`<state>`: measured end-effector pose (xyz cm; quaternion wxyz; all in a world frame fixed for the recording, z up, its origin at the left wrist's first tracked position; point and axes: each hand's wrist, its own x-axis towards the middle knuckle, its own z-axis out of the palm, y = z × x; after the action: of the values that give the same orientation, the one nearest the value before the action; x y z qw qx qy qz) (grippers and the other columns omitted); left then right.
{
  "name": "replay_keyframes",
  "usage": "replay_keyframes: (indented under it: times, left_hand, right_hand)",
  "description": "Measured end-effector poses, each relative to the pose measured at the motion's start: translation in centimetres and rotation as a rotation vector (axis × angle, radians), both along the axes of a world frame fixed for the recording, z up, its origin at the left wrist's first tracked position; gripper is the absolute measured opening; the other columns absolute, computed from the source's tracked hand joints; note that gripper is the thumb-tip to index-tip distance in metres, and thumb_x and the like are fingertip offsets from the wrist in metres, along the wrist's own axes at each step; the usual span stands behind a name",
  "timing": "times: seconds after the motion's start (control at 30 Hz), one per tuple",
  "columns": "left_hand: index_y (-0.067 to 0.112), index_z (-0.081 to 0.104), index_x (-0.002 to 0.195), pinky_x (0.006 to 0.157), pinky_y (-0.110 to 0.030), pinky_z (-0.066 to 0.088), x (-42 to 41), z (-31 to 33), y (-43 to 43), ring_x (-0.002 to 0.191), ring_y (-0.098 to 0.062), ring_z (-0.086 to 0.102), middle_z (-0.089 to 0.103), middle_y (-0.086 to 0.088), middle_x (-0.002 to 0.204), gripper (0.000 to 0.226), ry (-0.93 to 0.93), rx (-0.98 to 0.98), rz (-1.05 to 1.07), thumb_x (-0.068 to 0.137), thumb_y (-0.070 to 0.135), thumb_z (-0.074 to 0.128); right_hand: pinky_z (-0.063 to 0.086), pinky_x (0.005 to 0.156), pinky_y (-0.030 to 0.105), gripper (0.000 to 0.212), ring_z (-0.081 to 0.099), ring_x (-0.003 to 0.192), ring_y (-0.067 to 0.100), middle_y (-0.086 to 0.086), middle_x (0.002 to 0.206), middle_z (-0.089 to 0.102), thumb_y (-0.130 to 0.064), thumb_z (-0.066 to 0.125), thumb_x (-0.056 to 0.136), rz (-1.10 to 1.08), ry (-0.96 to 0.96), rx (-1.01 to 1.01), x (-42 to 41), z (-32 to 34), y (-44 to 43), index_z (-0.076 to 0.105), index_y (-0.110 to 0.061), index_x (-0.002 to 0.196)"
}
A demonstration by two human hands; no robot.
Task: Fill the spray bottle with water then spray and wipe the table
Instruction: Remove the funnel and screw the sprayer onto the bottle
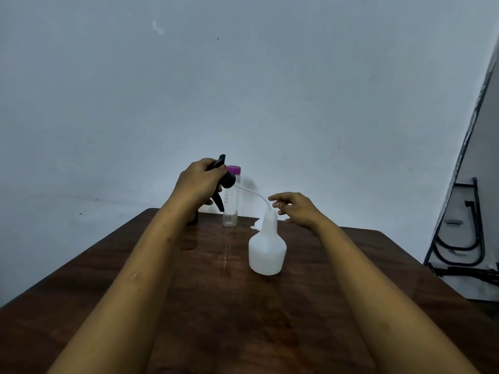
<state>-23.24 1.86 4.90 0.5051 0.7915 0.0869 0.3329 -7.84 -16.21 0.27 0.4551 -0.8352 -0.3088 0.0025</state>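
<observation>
A white plastic spray bottle (267, 248) stands upright and uncapped near the middle of the brown wooden table (351, 279). My left hand (198, 182) holds the black trigger spray head (225, 180) up above the table, to the left of the bottle. The head's thin clear tube (252, 192) curves down to the bottle's neck. My right hand (295, 209) hovers with spread fingers just right of the neck, holding nothing. A clear bottle with a purple cap (231, 197) stands behind, near the far edge. A white cloth (258, 224) peeks out behind the spray bottle.
A grey-blue wall rises just beyond the table's far edge. At the right, black metal frames (459, 238) lean against a slanted panel beside the table. A small dark object stands behind my left forearm, mostly hidden.
</observation>
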Motion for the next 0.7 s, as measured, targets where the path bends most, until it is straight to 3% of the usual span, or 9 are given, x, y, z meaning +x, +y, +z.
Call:
replay_keyframes:
  times: [0.1, 0.2, 0.33, 0.47, 0.57, 0.63, 0.7]
  left_hand:
    - [0.018, 0.064, 0.098, 0.053, -0.025, 0.042, 0.6, 0.3, -0.8, 0.066, -0.013, 0.056, 0.06, -0.001, 0.07, 0.02, 0.042, 0.07, -0.019, 0.09, 0.031, 0.051]
    - [0.017, 0.062, 0.104, 0.054, -0.025, 0.045, 1.5, 0.2, -1.7, 0.068, -0.011, 0.058, 0.06, 0.001, 0.074, 0.021, 0.118, 0.152, -0.05, 0.09, 0.03, 0.052]
    - [0.019, 0.06, 0.11, 0.059, -0.027, 0.048, 3.2, 0.7, -3.0, 0.08, -0.017, 0.058, 0.062, -0.001, 0.086, 0.024, 0.23, 0.26, -0.112, 0.091, 0.03, 0.051]
    - [0.02, 0.061, 0.11, 0.062, -0.027, 0.05, 4.8, 2.0, -3.8, 0.088, -0.02, 0.056, 0.063, 0.001, 0.088, 0.025, 0.281, 0.36, -0.137, 0.091, 0.032, 0.051]
    - [0.023, 0.061, 0.114, 0.073, -0.032, 0.054, 5.9, 2.7, -4.2, 0.085, -0.02, 0.057, 0.066, -0.003, 0.105, 0.028, 0.299, 0.413, -0.155, 0.09, 0.036, 0.053]
    - [0.02, 0.062, 0.112, 0.072, -0.033, 0.054, 6.1, 3.0, -4.5, 0.075, -0.017, 0.057, 0.064, -0.003, 0.102, 0.03, 0.3, 0.394, -0.197, 0.091, 0.039, 0.052]
    - [0.014, 0.063, 0.105, 0.066, -0.03, 0.051, 6.2, 3.2, -4.8, 0.068, -0.015, 0.058, 0.064, -0.003, 0.096, 0.04, 0.294, 0.296, -0.275, 0.09, 0.049, 0.049]
  right_hand:
    - [0.055, 0.082, 0.034, 0.026, 0.058, 0.102, 0.018, 0.004, 0.12, 0.064, -0.007, 0.049, 0.095, -0.019, -0.073, -0.033, -0.2, -0.4, 0.5, 0.067, -0.011, 0.114]
    - [0.046, 0.092, 0.029, 0.036, 0.056, 0.11, 0.019, 0.004, 0.124, 0.06, -0.002, 0.045, 0.095, -0.057, -0.15, -0.076, -0.3, -0.8, 0.9, 0.061, -0.015, 0.124]
    - [0.043, 0.086, 0.024, 0.053, 0.055, 0.103, 0.016, 0.003, 0.122, 0.059, 0.007, 0.042, 0.086, -0.055, -0.137, 0.077, -0.7, -0.2, 0.9, 0.053, -0.02, 0.131]
    - [0.044, 0.086, 0.023, 0.059, 0.055, 0.109, 0.014, -0.004, 0.117, 0.059, 0.003, 0.06, 0.083, 0.153, -0.051, 0.181, -1.5, 0.8, 0.7, 0.047, -0.022, 0.135]
    - [0.044, 0.081, 0.013, 0.046, 0.057, 0.104, 0.003, -0.01, 0.108, 0.062, -0.01, 0.067, 0.084, 0.21, -0.076, 0.196, -1.5, 1.3, 1.2, 0.053, -0.019, 0.126]
    - [0.047, 0.076, 0.009, 0.029, 0.06, 0.099, 0.003, -0.007, 0.102, 0.065, -0.012, 0.066, 0.086, 0.183, -0.109, 0.252, -1.2, 1.4, 1.6, 0.059, -0.017, 0.113]
    - [0.049, 0.083, 0.016, 0.019, 0.064, 0.099, 0.01, -0.004, 0.098, 0.068, -0.01, 0.064, 0.088, 0.147, -0.119, 0.324, -0.7, 1.3, 2.0, 0.062, -0.019, 0.105]
